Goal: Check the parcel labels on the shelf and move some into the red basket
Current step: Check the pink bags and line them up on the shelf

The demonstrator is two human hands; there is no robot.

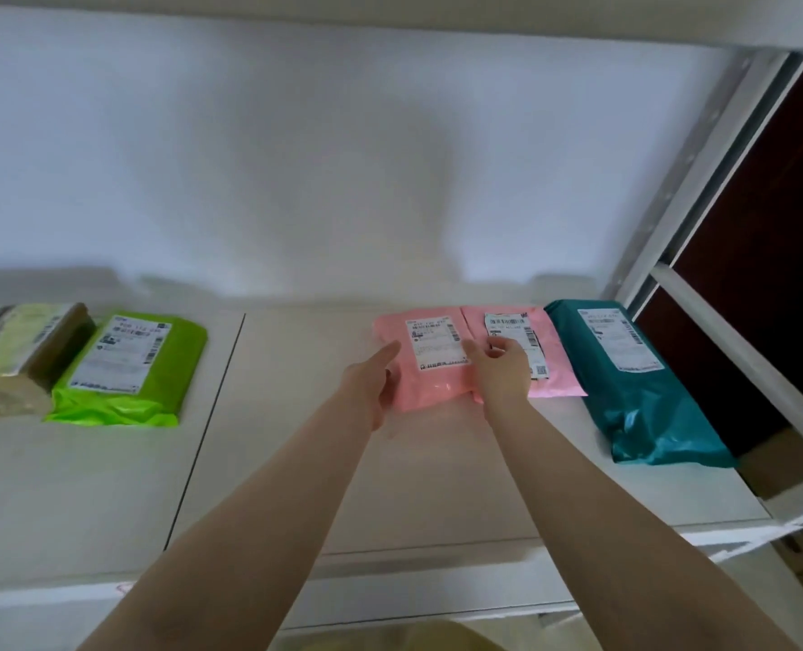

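Two bare forearms reach from the lower edge of the view across the white shelf board (296, 462) toward a row of parcels lying flat near the white back wall (296, 157). At the middle, the left hand (375, 382) rests against the left edge of a salmon-pink plastic mailer bag (430, 382), fingers extended and only loosely curved, thumb side up; whether it grips the bag or merely touches it cannot be told. The right hand (500, 368) lies at that bag's right edge, fingers bent with the tips on the seam where it meets a lighter pink plastic mailer bag (549, 382), which sits just beside and partly under the first; a firm grasp cannot be confirmed. Each pink bag carries a white printed shipping label face up, the print too small to read. Right of the pair, touching the lighter bag, lies a teal plastic mailer bag (643, 415) with its own white label, close to the grey metal shelf upright (700, 180). Well apart to the left lies a lime-green plastic mailer bag (174, 368), labelled likewise, and just beside it at the frame's left margin a tan cardboard box (19, 364) sealed with tape. A dark seam divides the shelf board into two panels between the green and pink bags.
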